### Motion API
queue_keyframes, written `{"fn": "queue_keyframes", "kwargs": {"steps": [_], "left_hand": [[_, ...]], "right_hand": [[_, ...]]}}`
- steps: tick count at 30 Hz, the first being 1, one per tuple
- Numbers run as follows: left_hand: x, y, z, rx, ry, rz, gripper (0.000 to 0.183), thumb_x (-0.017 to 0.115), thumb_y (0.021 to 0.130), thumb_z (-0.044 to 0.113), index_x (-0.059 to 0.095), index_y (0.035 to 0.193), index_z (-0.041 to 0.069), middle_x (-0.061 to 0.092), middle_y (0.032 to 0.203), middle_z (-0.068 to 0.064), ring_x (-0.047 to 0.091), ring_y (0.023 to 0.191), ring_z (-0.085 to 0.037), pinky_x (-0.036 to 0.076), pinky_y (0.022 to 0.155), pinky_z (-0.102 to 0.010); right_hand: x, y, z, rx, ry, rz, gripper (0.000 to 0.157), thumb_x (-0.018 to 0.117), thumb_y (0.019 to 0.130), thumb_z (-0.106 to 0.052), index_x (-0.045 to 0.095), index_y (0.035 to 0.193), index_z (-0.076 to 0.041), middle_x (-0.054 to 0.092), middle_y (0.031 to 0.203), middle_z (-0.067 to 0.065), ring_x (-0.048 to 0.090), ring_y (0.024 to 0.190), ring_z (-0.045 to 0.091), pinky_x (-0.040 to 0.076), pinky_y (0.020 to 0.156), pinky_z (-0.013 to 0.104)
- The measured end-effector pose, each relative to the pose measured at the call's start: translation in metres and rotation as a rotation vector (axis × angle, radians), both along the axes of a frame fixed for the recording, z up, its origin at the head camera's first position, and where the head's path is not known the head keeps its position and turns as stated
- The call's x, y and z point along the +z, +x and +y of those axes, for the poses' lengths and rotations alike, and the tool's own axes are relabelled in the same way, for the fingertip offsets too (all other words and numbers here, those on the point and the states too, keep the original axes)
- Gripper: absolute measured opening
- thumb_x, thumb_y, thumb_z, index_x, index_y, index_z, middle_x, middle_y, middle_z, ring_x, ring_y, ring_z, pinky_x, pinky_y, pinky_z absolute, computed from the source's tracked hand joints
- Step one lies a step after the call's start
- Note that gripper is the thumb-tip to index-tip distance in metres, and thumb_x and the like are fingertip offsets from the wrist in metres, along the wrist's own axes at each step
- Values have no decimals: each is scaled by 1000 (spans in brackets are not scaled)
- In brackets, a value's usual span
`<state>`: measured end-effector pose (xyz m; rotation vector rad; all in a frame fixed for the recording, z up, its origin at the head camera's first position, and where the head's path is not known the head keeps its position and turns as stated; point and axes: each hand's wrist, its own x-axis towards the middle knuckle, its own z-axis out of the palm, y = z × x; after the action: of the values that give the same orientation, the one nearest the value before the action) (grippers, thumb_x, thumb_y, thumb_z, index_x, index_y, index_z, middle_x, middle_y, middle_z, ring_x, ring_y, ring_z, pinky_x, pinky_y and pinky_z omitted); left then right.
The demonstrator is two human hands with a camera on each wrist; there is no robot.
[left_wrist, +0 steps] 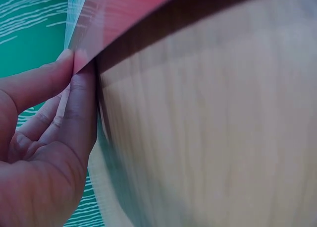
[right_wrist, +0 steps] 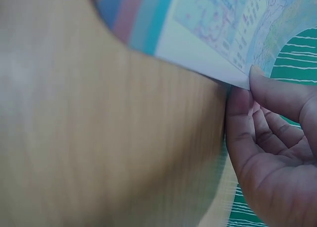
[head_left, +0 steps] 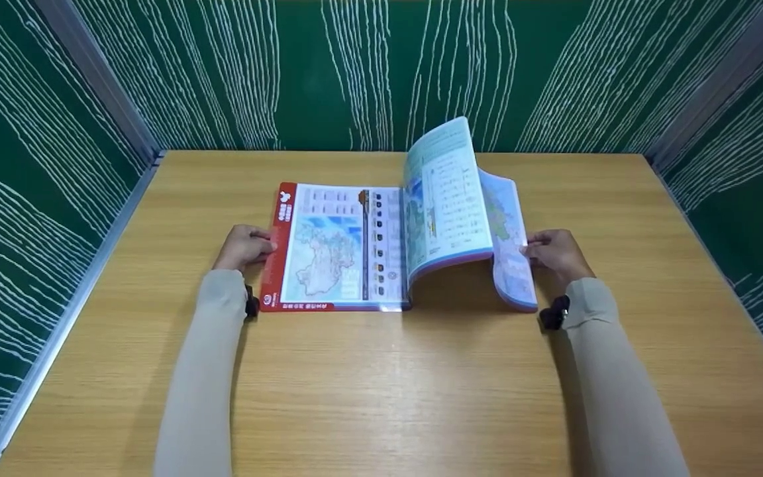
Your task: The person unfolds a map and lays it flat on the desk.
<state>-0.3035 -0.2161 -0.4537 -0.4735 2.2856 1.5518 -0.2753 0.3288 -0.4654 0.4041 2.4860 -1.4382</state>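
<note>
A map book (head_left: 328,258) with a red-bordered left side lies spread on the table in the head view. Its left page shows a map and a column of small pictures. Several middle pages (head_left: 451,199) stand curved up from the spine, leaning right. My left hand (head_left: 244,248) pinches the red left edge between thumb and forefinger, as the left wrist view also shows. My right hand (head_left: 557,254) pinches the outer edge of the right-hand map page (head_left: 510,245) between thumb and forefinger. In the right wrist view that page edge (right_wrist: 203,68) bends above the table.
The wooden table (head_left: 395,397) extends around the book. Green walls (head_left: 328,73) with white wavy lines stand behind it and at both sides, joined by grey corner posts (head_left: 100,73). A small black device (head_left: 555,313) sits at the right wrist.
</note>
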Motion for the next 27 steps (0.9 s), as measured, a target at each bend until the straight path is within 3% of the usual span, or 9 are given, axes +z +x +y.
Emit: {"fn": "queue_keyframes", "kwargs": {"steps": [3, 11, 16, 27], "left_hand": [[1, 1, -2, 4, -8, -2, 40, 59, 90, 0, 53, 130, -2, 57, 128, -20, 65, 99, -23, 57, 82, -32], [-1, 4, -6, -8, -11, 56, 38, 61, 90, 1, 54, 125, -9, 58, 121, -23, 65, 78, -12, 57, 73, -26], [0, 3, -8, 19, -7, 26, 37, 62, 90, 4, 55, 126, -5, 59, 123, -21, 66, 86, -17, 57, 77, -30], [3, 5, -19, 52, -37, 5, 38, 61, 92, 6, 55, 128, -2, 58, 127, -20, 65, 101, -24, 56, 87, -36]], "right_hand": [[1, 1, 2, -3, 19, 0, 35, 58, 92, -3, 54, 125, 7, 58, 111, 14, 58, 83, 9, 54, 70, 18], [-1, 5, 7, 41, 30, 78, 33, 58, 91, -2, 54, 119, 15, 64, 89, 3, 60, 71, 1, 55, 66, 18], [-2, 5, 8, 23, 52, 60, 35, 59, 92, -5, 53, 122, 13, 62, 101, 12, 60, 73, 3, 55, 68, 18], [-3, 2, 10, 9, 80, 47, 34, 57, 92, -3, 54, 122, 11, 60, 108, 18, 61, 76, 6, 55, 68, 19]]}}
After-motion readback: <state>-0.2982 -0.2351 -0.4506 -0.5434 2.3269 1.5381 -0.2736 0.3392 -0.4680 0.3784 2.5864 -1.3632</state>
